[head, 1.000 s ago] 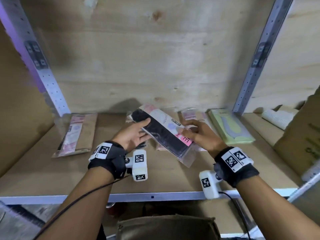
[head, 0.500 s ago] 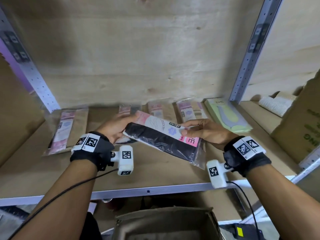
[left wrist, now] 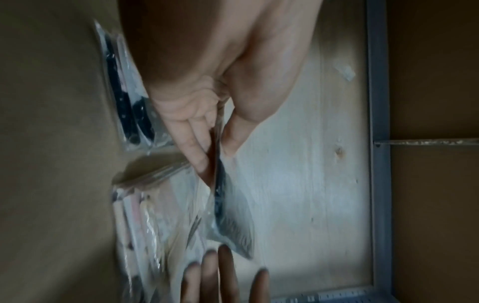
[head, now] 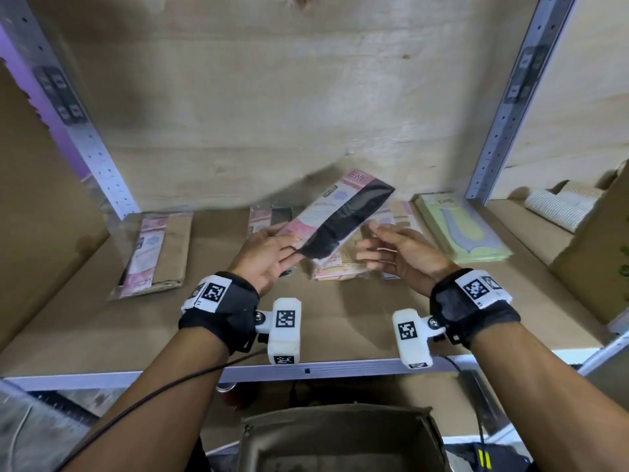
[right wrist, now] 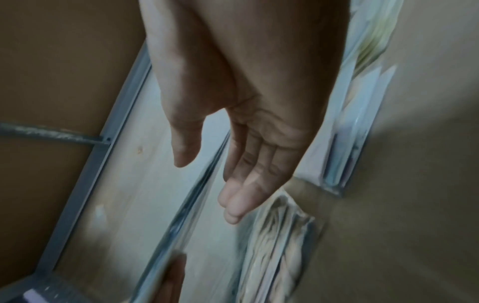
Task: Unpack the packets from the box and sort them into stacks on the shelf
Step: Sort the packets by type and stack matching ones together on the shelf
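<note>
A clear packet with a black insert and pink card (head: 343, 221) is held above the shelf (head: 102, 321), its far end tilted up toward the back wall. My left hand (head: 269, 253) pinches its near end between thumb and fingers (left wrist: 197, 157); the packet (left wrist: 228, 207) shows edge-on in the left wrist view. My right hand (head: 394, 250) is just right of it, fingers relaxed and empty (right wrist: 233, 196). Below lies a stack of pink and beige packets (head: 340, 267). A black-insert packet (head: 269, 219) lies behind my left hand.
A beige packet (head: 153, 253) lies at the shelf's left. A stack of green packets (head: 459, 229) sits at the right by the metal upright (head: 503, 107). A ribbed white roll (head: 558, 206) lies beyond it. An open cardboard box (head: 340, 434) stands below the shelf edge.
The packet has swung from lying across both hands to pointing away toward the wall. My right hand has let go of it and opened; the left still holds it.
</note>
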